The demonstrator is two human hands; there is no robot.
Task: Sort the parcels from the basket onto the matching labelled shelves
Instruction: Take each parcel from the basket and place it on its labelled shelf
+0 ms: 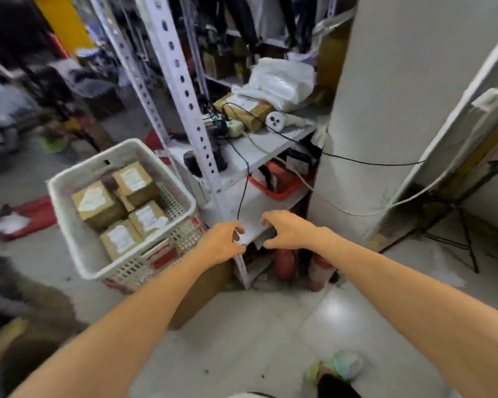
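Brown cardboard parcels [118,202] with white labels are lying in a white plastic basket [66,228], which is standing on the floor just left of a low white shelf [270,202]. The left hand [224,242] and right hand [288,231] are curling at the shelf's front edge. I cannot tell whether these hands are gripping anything.
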